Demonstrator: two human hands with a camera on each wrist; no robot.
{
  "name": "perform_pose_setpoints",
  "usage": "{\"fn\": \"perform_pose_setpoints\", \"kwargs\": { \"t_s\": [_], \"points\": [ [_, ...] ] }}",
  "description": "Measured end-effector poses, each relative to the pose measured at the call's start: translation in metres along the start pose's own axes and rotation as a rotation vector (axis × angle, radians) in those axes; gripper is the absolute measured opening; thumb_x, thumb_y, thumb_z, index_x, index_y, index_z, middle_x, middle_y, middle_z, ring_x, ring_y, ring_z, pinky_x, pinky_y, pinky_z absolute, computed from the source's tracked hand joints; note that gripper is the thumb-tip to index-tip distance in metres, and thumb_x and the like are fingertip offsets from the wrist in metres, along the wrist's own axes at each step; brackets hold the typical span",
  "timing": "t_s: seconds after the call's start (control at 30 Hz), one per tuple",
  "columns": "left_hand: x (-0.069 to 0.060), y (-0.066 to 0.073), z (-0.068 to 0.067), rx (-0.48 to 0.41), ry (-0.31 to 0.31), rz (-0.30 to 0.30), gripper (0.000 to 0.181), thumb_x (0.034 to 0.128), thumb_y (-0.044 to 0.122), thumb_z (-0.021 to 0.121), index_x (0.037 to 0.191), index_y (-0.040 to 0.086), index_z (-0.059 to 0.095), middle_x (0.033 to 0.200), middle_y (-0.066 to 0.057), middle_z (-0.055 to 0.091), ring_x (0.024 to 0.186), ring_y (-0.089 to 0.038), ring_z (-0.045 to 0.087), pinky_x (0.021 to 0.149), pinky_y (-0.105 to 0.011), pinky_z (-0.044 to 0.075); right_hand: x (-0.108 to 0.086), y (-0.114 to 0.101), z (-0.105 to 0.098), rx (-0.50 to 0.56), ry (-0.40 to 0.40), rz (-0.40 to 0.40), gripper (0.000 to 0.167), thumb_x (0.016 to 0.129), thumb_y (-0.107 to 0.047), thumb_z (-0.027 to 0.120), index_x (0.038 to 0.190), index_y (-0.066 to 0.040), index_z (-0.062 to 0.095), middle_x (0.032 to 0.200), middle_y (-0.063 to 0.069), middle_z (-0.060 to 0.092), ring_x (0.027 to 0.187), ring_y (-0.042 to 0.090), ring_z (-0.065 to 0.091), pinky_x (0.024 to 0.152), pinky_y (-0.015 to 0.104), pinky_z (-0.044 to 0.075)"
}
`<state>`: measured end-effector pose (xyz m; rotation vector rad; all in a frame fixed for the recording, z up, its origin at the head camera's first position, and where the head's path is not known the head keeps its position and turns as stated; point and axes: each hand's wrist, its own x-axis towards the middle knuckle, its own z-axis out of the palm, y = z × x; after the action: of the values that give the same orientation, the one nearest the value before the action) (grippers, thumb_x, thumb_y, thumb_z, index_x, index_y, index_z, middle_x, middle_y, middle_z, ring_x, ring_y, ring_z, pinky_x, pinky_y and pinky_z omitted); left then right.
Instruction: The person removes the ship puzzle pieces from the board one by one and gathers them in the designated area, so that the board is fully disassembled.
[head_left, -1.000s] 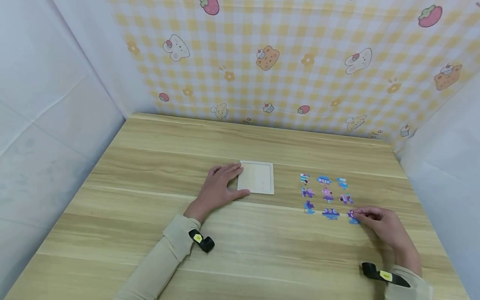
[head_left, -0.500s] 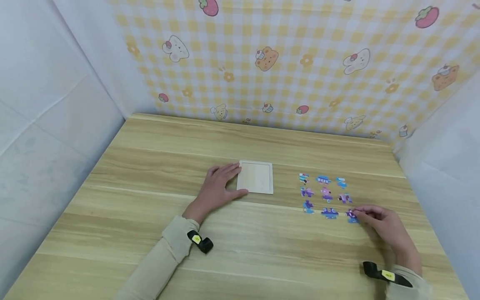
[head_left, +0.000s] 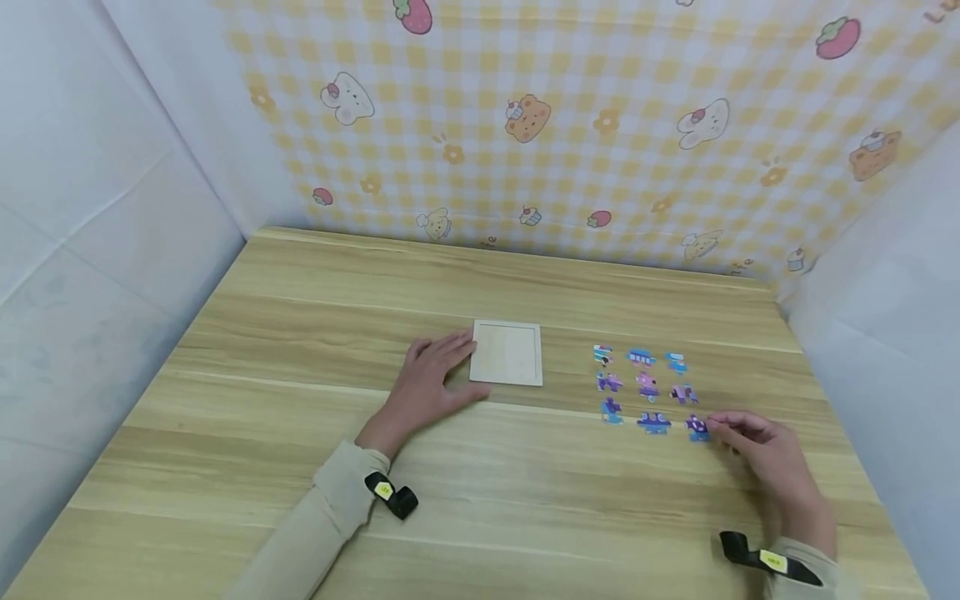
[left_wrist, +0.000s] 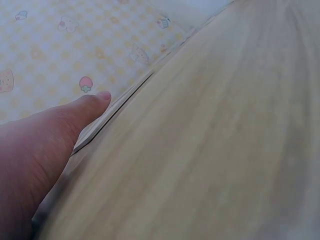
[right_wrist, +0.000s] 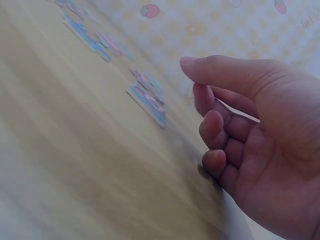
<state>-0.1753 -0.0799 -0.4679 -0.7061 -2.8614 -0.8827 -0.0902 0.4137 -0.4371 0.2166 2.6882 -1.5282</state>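
Note:
A square pale wooden puzzle tray [head_left: 506, 354] lies flat on the table. My left hand [head_left: 423, 387] rests at its left side, fingers and thumb spread and fairly straight, fingertips at the tray's edge. The left wrist view shows the thumb [left_wrist: 90, 107] beside the tray's thin edge [left_wrist: 112, 117]. To the right, several purple-and-blue jigsaw pieces lie in rows. My right hand [head_left: 772, 458] is just right of the nearest corner piece [head_left: 697, 428]. In the right wrist view its fingers are loosely curled, holding nothing, with a gap to that piece [right_wrist: 147, 105].
Other loose jigsaw pieces include a blue one [head_left: 641, 357] at the back and a purple one [head_left: 654, 423] in the front row. A checked cloth [head_left: 570, 150] hangs behind the wooden table [head_left: 525, 508]; white sheets stand at both sides.
My right fingertips have come away from the corner piece, which shows more fully. The left fingertips have drawn slightly back from over the tray's rim. The whole head view has shifted a little.

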Motion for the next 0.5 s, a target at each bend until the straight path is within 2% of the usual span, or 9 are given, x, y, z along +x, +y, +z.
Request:
{"fn": "perform_pose_setpoints", "kwargs": {
  "t_s": [0.27,0.37,0.5],
  "points": [
    [-0.001,-0.001,0.005,0.010,0.008,0.008,0.084,0.0908,0.067,0.065,0.155,0.015,0.050,0.164,0.005,0.039,0.153,-0.020,0.033,0.123,-0.051,0.017,-0.003,-0.017,0.029,0.015,0.135,-0.083,0.021,0.101,-0.010,0.069,0.110,0.008,0.072,0.086,-0.013,0.070,0.068,0.008,0.055,0.056,0.021,0.046],
    [-0.001,0.000,0.006,-0.001,0.020,0.004,0.084,0.0909,0.066,0.066,0.155,0.014,0.050,0.164,0.005,0.039,0.152,-0.020,0.034,0.123,-0.051,0.017,-0.005,-0.025,0.042,0.008,0.172,-0.158,0.021,0.100,-0.005,0.067,0.112,0.013,0.069,0.089,-0.013,0.071,0.070,0.005,0.056,0.058,0.018,0.046],
    [-0.004,0.003,0.006,-0.013,0.036,-0.016,0.083,0.0917,0.064,0.067,0.155,0.014,0.050,0.163,0.003,0.040,0.152,-0.020,0.034,0.122,-0.052,0.019,-0.009,-0.039,0.059,-0.045,0.189,-0.260,0.022,0.100,-0.002,0.067,0.117,0.012,0.068,0.095,-0.002,0.070,0.077,0.004,0.058,0.064,0.014,0.047]
  ]
}}
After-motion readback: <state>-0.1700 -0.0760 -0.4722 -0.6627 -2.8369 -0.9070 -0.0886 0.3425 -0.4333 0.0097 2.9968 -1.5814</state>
